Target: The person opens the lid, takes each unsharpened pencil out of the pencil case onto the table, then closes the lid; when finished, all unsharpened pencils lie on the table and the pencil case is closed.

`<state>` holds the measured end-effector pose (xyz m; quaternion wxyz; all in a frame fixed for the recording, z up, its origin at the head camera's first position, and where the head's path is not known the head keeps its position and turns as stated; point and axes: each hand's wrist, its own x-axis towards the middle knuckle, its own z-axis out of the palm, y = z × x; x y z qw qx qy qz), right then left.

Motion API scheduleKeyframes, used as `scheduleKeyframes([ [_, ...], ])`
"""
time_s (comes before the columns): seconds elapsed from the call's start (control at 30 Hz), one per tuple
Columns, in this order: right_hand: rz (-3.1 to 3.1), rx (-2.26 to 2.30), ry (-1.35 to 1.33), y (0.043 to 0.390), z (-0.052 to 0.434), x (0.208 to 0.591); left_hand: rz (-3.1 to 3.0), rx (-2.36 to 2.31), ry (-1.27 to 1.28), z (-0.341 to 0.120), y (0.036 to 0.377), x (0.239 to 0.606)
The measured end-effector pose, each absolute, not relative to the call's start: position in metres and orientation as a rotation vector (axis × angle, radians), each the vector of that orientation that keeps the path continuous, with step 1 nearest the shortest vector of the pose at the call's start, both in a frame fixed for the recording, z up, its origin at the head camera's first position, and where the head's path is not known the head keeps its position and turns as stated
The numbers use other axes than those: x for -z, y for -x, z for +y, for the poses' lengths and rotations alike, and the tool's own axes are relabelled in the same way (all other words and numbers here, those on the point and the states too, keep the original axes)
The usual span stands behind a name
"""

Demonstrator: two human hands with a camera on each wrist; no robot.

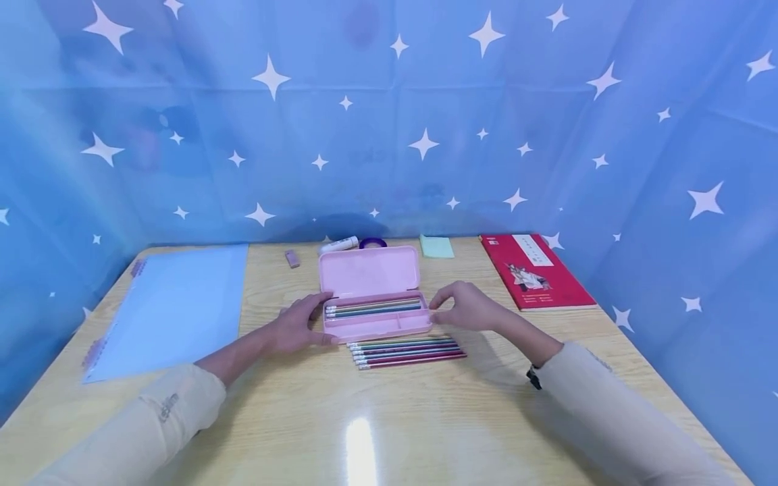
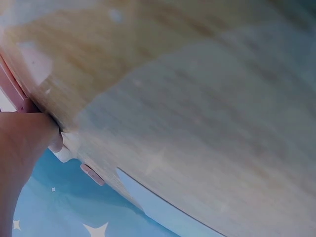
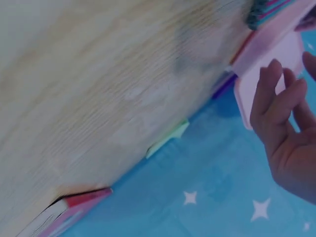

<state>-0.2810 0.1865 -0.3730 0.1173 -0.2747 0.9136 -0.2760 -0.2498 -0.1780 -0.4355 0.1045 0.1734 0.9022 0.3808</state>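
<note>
A pink pencil case point(image 1: 377, 327) lies open at the middle of the wooden table, its lid point(image 1: 369, 271) leaning back. Several coloured pencils point(image 1: 373, 308) lie in its tray, and several more pencils point(image 1: 408, 352) lie side by side on the table just in front. My left hand point(image 1: 298, 327) grips the case's left end, thumb at the front corner and fingers behind; in the left wrist view the left hand point(image 2: 24, 143) presses against the pink edge point(image 2: 15, 94). My right hand point(image 1: 464, 307) hovers at the case's right end with loosely curled fingers point(image 3: 276, 98), nothing between them.
A blue folder point(image 1: 170, 307) lies at the left and a red book point(image 1: 535, 270) at the right. Behind the case are a small eraser point(image 1: 292, 258), a glue stick point(image 1: 338, 244), a purple tape ring point(image 1: 373, 242) and green sticky notes point(image 1: 436, 246). Blue star-patterned cloth walls surround the table.
</note>
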Motion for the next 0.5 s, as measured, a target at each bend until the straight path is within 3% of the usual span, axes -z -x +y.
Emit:
scheduleKeyframes([
  [0.5,2.608,0.692,0.897,0.318,0.161,0.389,2.670,-1.096,-0.532,-0.178,0.253,0.434],
])
